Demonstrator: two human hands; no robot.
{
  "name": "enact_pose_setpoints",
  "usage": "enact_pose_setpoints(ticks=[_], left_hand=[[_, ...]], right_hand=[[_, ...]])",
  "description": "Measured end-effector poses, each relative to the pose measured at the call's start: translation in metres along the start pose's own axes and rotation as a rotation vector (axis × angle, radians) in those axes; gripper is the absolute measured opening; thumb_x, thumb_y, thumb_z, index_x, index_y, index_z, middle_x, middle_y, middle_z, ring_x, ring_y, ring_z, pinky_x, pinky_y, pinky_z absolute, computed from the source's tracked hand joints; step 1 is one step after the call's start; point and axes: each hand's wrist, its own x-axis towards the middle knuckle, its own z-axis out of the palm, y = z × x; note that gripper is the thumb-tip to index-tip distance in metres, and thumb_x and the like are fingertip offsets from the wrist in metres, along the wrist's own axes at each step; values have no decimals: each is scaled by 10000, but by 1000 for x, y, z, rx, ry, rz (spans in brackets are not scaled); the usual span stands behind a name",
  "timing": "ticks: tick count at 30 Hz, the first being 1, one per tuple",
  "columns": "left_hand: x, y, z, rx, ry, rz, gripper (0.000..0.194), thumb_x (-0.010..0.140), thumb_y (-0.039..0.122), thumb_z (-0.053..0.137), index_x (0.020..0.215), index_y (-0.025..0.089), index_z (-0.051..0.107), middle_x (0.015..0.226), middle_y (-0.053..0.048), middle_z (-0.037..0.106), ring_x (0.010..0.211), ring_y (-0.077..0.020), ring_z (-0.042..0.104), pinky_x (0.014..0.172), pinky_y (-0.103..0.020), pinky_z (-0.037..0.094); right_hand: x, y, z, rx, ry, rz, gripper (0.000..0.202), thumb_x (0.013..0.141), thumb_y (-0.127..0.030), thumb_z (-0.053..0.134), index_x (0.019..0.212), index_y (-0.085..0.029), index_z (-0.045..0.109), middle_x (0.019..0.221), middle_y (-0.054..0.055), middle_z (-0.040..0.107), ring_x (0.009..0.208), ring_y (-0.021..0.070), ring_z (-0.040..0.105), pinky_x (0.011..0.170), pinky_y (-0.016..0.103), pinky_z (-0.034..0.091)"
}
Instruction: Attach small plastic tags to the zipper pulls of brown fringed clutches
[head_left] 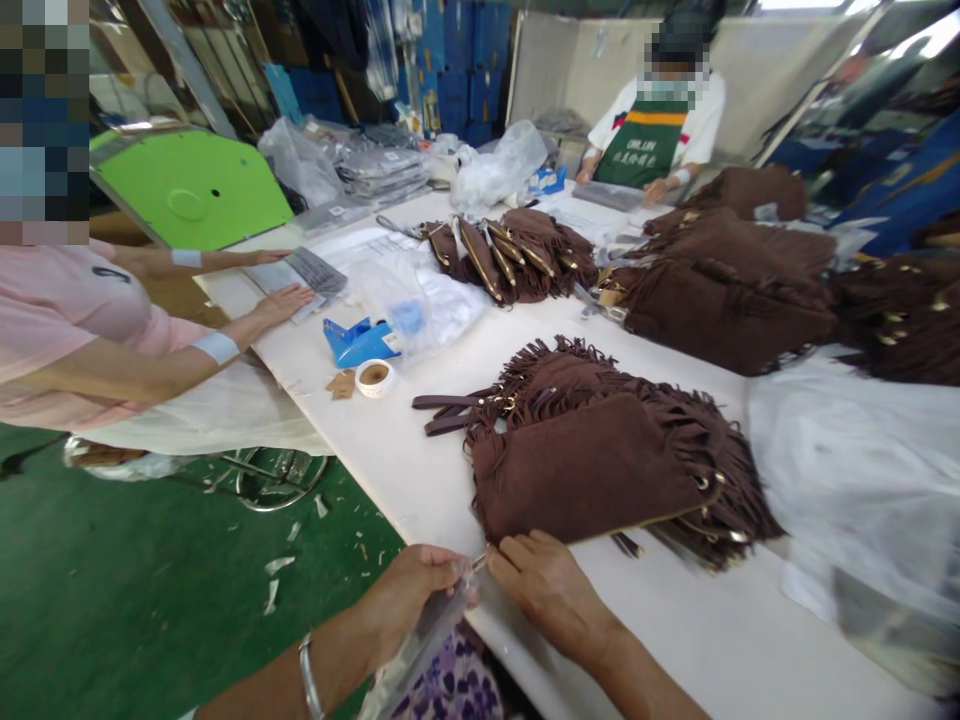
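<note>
My left hand [431,590] is closed in a pinch on a clear plastic bag [427,650], which hangs down over the table's front edge. Between my two hands shows a thin, light gold piece [480,563], too small to name. The fingers of my right hand [544,590] are curled shut at its other end; what they grip is mostly hidden. Just beyond my right hand lies a brown suede pouch [577,465] with a gold zipper edge. It rests on a pile of fringed brown pouches [712,430] with wrist straps [450,412] sticking out leftward.
A blue tape dispenser [364,342] and a white tape roll [375,377] sit left of the pouches. More brown bags [735,280] are heaped behind. Plastic sheeting [862,460] lies at right. Co-workers' hands [289,300] press a grey package at left; another person [649,140] stands across the table.
</note>
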Motion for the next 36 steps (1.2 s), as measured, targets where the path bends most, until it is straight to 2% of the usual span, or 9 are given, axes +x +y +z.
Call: enact_pose_setpoints(ticks=[6, 9, 13, 16, 19, 22, 26, 30, 36], left_hand=[[14, 8, 14, -124, -163, -64, 241, 693, 323, 714, 736, 87, 693, 716, -108, 690, 557, -122, 571, 550, -218, 405], [25, 8, 16, -152, -205, -116, 186, 662, 257, 718, 713, 80, 690, 700, -107, 686, 584, -132, 596, 559, -211, 420], [30, 9, 21, -76, -149, -129, 177, 639, 248, 708, 679, 77, 681, 678, -110, 689, 545, -122, 581, 523, -205, 409], [32, 6, 26, -36, -66, -101, 238, 604, 314, 722, 649, 89, 661, 627, -108, 679, 498, -133, 571, 496, -225, 409], [36, 2, 31, -14, 23, -99, 303, 574, 398, 724, 643, 120, 628, 594, -109, 676, 484, -177, 588, 465, -258, 414], [39, 0, 34, 34, 65, -85, 286, 596, 405, 683, 672, 139, 610, 627, -122, 697, 523, -214, 626, 457, -272, 425], [39, 1, 38, 93, 100, -35, 270, 619, 423, 629, 619, 160, 569, 547, -91, 666, 469, -201, 601, 430, -272, 413], [37, 3, 39, 90, 108, -11, 295, 636, 456, 619, 607, 168, 558, 512, -67, 640, 448, -192, 580, 418, -273, 397], [34, 3, 39, 73, 80, -26, 299, 652, 441, 611, 616, 144, 599, 560, -95, 660, 482, -196, 594, 464, -287, 409]], right_hand=[[-6, 3, 2, 3, 88, -18, 157, 946, -159, 467, 1019, -187, 603, 745, 4, 591, 661, 155, 510, 605, 327, 318], [-12, 3, 6, 23, 79, 24, 172, 930, -151, 482, 1053, -191, 596, 758, 9, 605, 674, 170, 545, 612, 313, 369], [-28, -5, 18, 225, 118, 340, 337, 926, -101, 405, 1246, -169, 489, 905, 47, 661, 744, 173, 638, 639, 276, 475], [-35, -15, 26, 451, 196, 540, 303, 948, -175, 382, 1234, -202, 477, 1027, 48, 681, 823, 158, 678, 696, 238, 515], [-32, -21, 33, 509, 168, 557, 262, 931, -190, 402, 1160, -245, 517, 1015, 24, 686, 800, 160, 688, 691, 229, 516], [-25, -24, 37, 415, 146, 582, 233, 908, -151, 388, 1040, -240, 558, 873, 21, 679, 695, 167, 679, 604, 229, 483], [-16, -24, 37, 277, 101, 593, 192, 919, -154, 393, 832, -230, 546, 712, 0, 633, 544, 149, 631, 486, 230, 379], [-10, -24, 29, 194, 30, 573, 129, 916, -163, 445, 834, -215, 530, 694, 5, 632, 524, 153, 613, 473, 249, 327], [-12, -18, 15, 425, 17, 693, 133, 956, -240, 398, 983, -240, 528, 798, -5, 683, 666, 173, 660, 578, 254, 387]])
